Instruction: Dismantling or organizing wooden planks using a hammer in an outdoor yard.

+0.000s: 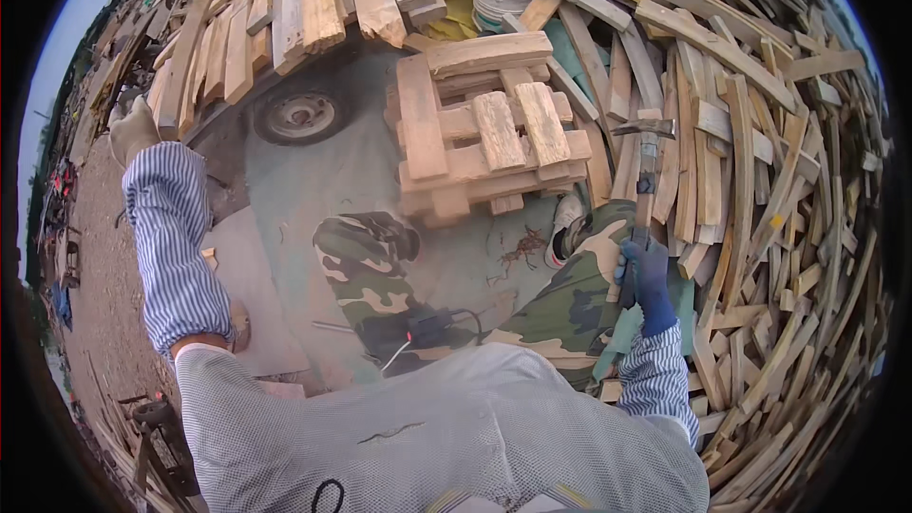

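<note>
Right hand clenched round hammer, left hand near boards, grip cannot be told; crossed block stack apparently built, loose planks at right remain unstacked.

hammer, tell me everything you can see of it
The hammer has a worn, metal-looking head, set crosswise on a straight, scuffed grey-brown handle; the handle's material is unclear. The gloved right hand grips it low, with the head pointing away from the person, toward the top of the picture. Planks show behind the head; whether it touches any, I can't tell.
</note>
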Action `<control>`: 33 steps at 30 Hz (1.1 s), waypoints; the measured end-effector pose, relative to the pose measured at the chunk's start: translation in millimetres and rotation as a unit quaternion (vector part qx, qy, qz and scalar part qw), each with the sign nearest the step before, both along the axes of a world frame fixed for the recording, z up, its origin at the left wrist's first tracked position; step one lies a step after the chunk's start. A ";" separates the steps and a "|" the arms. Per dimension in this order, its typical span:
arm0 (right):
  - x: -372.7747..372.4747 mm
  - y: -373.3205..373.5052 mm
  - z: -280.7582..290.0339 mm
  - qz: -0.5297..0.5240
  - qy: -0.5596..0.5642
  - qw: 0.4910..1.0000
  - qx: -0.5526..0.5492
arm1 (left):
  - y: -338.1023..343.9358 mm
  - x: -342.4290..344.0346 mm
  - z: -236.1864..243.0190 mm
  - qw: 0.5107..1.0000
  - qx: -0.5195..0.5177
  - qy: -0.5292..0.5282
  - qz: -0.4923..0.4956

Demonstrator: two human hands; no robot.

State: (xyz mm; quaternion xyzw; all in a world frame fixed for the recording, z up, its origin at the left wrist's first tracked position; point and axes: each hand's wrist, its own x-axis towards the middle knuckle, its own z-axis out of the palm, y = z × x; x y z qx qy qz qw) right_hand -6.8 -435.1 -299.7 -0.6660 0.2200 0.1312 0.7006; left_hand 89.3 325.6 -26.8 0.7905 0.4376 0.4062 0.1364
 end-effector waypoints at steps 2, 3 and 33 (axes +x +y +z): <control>-11.3 -4.5 -5.9 -0.048 0.002 0.998 -0.028 | -54.9 57.2 -10.7 0.975 0.052 -0.162 -0.141; -18.6 -5.9 -1.9 -0.084 0.005 0.995 -0.044 | -76.4 95.0 -43.9 0.947 0.104 -0.189 -0.240; 20.6 -36.7 31.3 -0.024 0.190 0.978 -0.085 | -752.0 414.4 -584.0 0.464 0.100 0.650 -0.594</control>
